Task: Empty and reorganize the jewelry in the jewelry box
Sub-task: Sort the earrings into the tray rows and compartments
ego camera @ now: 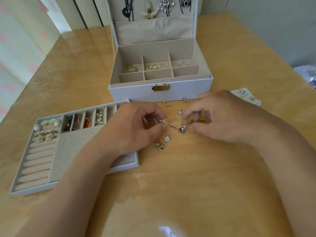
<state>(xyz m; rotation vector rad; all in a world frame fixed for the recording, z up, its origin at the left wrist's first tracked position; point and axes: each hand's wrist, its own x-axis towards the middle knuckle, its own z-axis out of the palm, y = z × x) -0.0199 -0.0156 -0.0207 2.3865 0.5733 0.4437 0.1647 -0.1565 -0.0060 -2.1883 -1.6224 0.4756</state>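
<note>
A pale wooden surface point(171, 185) with a glossy clear covering fills most of the frame, and a bright patch of glare sits on it at the bottom centre. Along the left edge hangs a light curtain point(17, 48) printed with pink shapes. White vertical panels point(89, 11) stand at the upper left. A plain grey wall point(265, 23) fills the upper right, and crinkled clear plastic wrapping point(306, 74) lies at the right edge.

The glossy wooden surface point(188, 177) carries an open white jewelry box point(136, 93), a lift-out tray point(68, 151) at front left, loose earrings point(167, 138) before the box, and a stud card point(246, 97) at right.
</note>
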